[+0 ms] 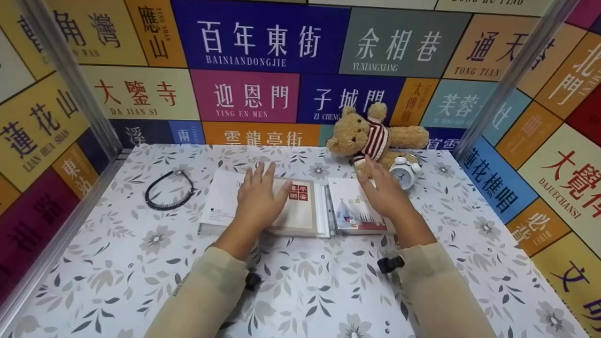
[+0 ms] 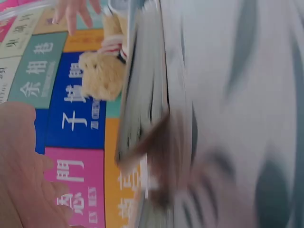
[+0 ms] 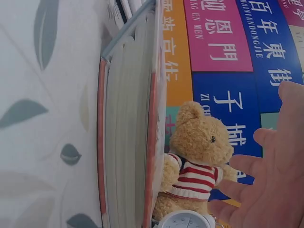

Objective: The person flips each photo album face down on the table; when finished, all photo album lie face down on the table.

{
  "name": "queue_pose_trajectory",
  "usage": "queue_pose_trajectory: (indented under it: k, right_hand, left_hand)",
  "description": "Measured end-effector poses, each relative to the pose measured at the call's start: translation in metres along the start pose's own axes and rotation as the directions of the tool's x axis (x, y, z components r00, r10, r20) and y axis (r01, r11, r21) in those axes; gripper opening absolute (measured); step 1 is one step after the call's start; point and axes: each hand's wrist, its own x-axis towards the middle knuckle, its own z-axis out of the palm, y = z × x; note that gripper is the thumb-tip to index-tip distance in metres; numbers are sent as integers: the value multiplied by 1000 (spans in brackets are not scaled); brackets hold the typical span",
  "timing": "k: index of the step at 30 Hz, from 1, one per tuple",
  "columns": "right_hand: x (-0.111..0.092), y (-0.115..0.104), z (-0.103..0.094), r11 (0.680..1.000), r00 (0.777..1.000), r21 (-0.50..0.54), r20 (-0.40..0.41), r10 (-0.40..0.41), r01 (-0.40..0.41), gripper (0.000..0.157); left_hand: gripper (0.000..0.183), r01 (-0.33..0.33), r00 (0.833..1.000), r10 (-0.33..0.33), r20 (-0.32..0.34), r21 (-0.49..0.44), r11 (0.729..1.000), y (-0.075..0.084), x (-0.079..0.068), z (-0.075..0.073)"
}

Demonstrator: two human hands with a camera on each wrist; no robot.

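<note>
Spreads the left hand over the beige book and the white book just to its left, fingers apart, gripping nothing. Holds the right hand, likewise unclenched and with nothing in it, above the picture book just right of the beige book. Has a tilted teddy bear and a white clock behind and right of the beige book, a black headband to its left, a flowered tablecloth beneath it, colourful wall signs behind.
</note>
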Motion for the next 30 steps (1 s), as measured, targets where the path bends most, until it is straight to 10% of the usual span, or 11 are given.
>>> queue_pose_trajectory:
  k: [12,23,30]
  right_hand:
    - [-9,30,-8,943,992,328,85,-91,58,72]
    - [-17,70,-10,935,974,354,220,-48,-33,69]
    - [-19,80,-7,966,953,253,303,-31,-49,70]
  left_hand:
    - [81,-20,992,62,114,-341,940,43,-15,40]
    - [87,78,944,117,307,-555,828,87,-20,81]
    - [81,94,944,100,313,-548,831,93,-23,99]
